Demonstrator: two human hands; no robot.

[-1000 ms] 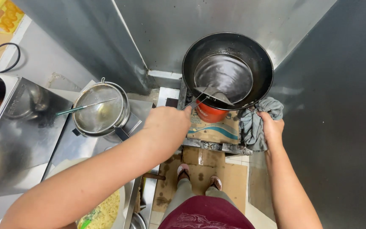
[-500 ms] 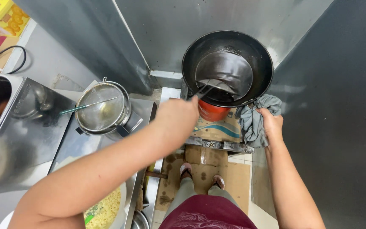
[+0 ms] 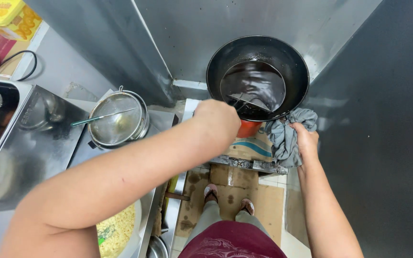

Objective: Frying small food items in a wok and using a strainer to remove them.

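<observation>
A black wok [image 3: 296, 62] sits on a burner ahead of me, with dark liquid [image 3: 254, 79] pooled in it. My left hand [image 3: 218, 119] is closed at the wok's near rim, around the handle of a metal spatula [image 3: 253, 102] whose blade lies in the liquid. My right hand [image 3: 307, 142] grips a grey cloth [image 3: 283, 136] bunched against the wok's near right edge. A red part [image 3: 249, 129] shows just under the wok.
A steel pot holding a mesh strainer [image 3: 118, 119] and a teal-handled utensil [image 3: 89, 120] stands to the left. A steel box [image 3: 20, 138] lies further left. A plate of noodles [image 3: 115, 234] is below my left arm. Steel walls [image 3: 383, 119] close in. Cardboard [image 3: 235, 177] covers the floor.
My left hand has moved up and right to the wok's rim, and the spatula blade has shifted in the liquid. My right hand has stayed on the cloth.
</observation>
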